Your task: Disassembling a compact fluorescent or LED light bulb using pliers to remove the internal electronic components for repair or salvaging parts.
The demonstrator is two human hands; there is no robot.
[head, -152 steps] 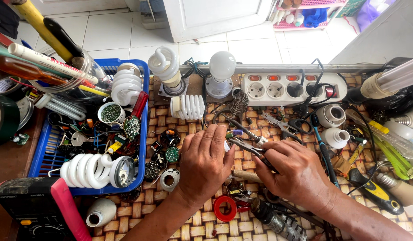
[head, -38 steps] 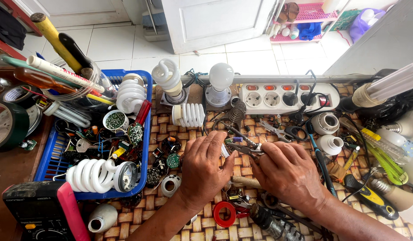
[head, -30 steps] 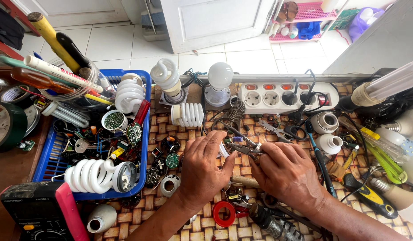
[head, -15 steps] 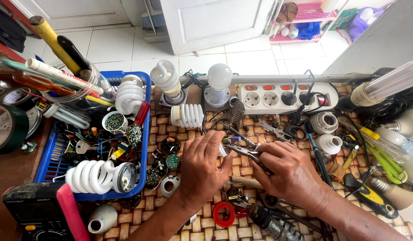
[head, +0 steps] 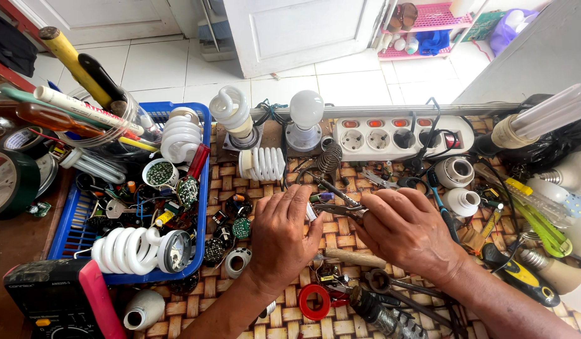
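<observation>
Head view: a woven mat (head: 356, 242) covers the bench, crowded with lamp parts. The left hand (head: 284, 235) pinches a small white part (head: 310, 212) — fingers closed on it, near the mat's centre. The right hand (head: 409, 229) is clenched around pliers (head: 340, 209), whose tips meet that part. A blue basket (head: 199, 188) sits left of the hands, a power strip (head: 400, 135) behind them. Beyond the bench — white floor tiles (head: 146, 63) and a white door (head: 303, 28).

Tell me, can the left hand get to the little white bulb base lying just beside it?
Probably yes. The white bulb base lies on the woven mat right beside the left hand, with nothing covering it, though that hand seems busy with a small part.
</observation>
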